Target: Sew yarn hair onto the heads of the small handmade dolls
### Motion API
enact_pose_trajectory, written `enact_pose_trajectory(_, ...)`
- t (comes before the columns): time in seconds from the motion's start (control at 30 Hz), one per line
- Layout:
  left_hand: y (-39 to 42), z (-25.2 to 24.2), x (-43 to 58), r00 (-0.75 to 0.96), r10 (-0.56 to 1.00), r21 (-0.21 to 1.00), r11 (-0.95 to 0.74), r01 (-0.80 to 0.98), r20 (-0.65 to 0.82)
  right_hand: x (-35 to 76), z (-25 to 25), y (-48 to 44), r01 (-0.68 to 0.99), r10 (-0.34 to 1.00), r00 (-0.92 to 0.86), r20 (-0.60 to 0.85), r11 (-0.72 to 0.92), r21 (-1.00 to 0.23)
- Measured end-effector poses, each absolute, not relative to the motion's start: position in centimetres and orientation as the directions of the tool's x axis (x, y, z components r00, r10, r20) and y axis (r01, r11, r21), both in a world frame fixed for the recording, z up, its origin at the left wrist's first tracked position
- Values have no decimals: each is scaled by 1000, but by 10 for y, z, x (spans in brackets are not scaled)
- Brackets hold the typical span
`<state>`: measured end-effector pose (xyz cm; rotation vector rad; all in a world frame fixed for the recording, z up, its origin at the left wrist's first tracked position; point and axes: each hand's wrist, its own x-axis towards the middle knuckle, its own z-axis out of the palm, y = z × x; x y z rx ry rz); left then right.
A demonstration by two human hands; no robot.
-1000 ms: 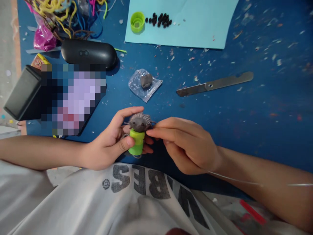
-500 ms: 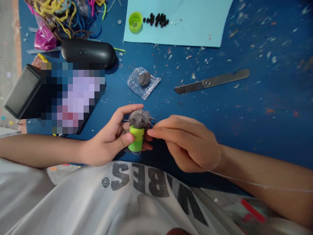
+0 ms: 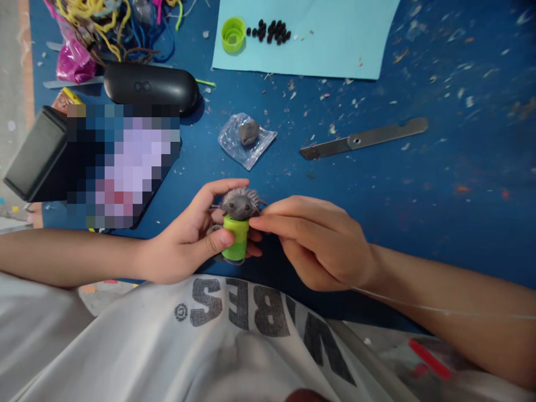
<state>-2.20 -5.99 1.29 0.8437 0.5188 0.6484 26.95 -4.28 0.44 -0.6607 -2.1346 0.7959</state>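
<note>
My left hand [image 3: 188, 240] grips a green bottle cap [image 3: 235, 241] with a grey clay hedgehog figure [image 3: 239, 204] sitting on top, thin spines sticking out of it. My right hand [image 3: 318, 240] comes in from the right with fingers pinched together, the fingertips touching the figure's right side just above the cap. What the pinch holds, if anything, is too small to make out. Both hands hover over the near edge of the blue table [image 3: 419, 195].
A clear bag with a grey clay lump [image 3: 248, 137] lies behind the hands. A metal blade strip [image 3: 364, 138] is at the right. Light blue paper [image 3: 310, 33] holds a green cap [image 3: 233, 34] and black beads [image 3: 270, 32]. Black case [image 3: 151, 89], black box [image 3: 31, 156], yarn pile [image 3: 109, 22] at left.
My right fingertips have moved slightly left, closing onto the figure's side. The left hand keeps hold of the cap and figure.
</note>
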Motion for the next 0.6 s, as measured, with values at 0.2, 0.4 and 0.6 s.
enact_pose_trajectory(0.2,-58,16,-23,694,690,809,518,-278,-203,271,8,-44,195,685,-574,449,647,-737)
enact_pose_trajectory(0.4,-56,20,-25,706,675,803,534,-265,-215,270,8,-44,190,686,-561,462,651,-735)
enact_pose_trajectory(0.6,-58,18,-26,707,675,817,519,-252,-211,271,8,-43,194,684,-567,459,652,-733)
